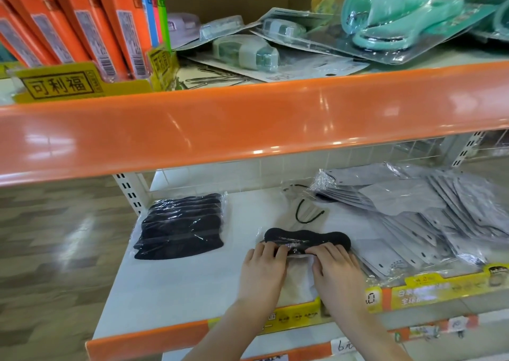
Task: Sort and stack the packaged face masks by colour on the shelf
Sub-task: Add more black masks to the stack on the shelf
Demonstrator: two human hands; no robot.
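A black packaged face mask [307,236] lies in the middle of the white lower shelf [192,278]. My left hand [264,267] and my right hand [334,270] both grip its near edge, fingers curled over the plastic wrap. To the left sits a neat stack of black packaged masks [181,225]. At the right, a sprawling pile of grey packaged masks [429,214] covers the shelf. A light-coloured mask with black ear loops [308,213] lies just behind the one I hold.
The orange front rail of the upper shelf [248,118] overhangs the workspace. Above it are orange packs in a yellow display box [68,85], blister-packed items [248,49] and teal goods [399,16]. Yellow price labels [429,292] line the lower shelf's front edge.
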